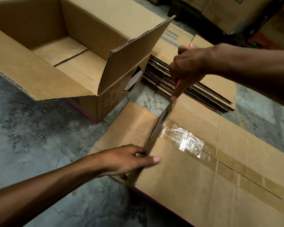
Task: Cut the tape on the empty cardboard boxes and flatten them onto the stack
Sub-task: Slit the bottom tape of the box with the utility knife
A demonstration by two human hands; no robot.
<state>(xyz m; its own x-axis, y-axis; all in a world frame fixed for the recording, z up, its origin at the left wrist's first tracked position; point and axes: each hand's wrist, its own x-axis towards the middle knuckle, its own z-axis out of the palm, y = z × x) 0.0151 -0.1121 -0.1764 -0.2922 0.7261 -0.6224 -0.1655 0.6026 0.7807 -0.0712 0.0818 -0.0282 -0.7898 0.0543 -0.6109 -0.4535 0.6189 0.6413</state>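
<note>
A taped cardboard box (203, 169) lies in front of me at the lower right, its top seam covered with clear and brown tape (184, 140). My right hand (187, 68) is shut on a red box cutter (176, 89), whose tip touches the far end of the box's left edge. My left hand (129, 158) grips the near part of that same edge, thumb on top, fingers on the side flap. A stack of flattened boxes (195, 89) lies just behind the box, partly hidden by my right hand.
An open, empty cardboard box (44, 74) stands at the upper left with its flaps up. More cartons (233, 12) stand at the back right. Grey concrete floor (39, 136) shows on the left and between the boxes.
</note>
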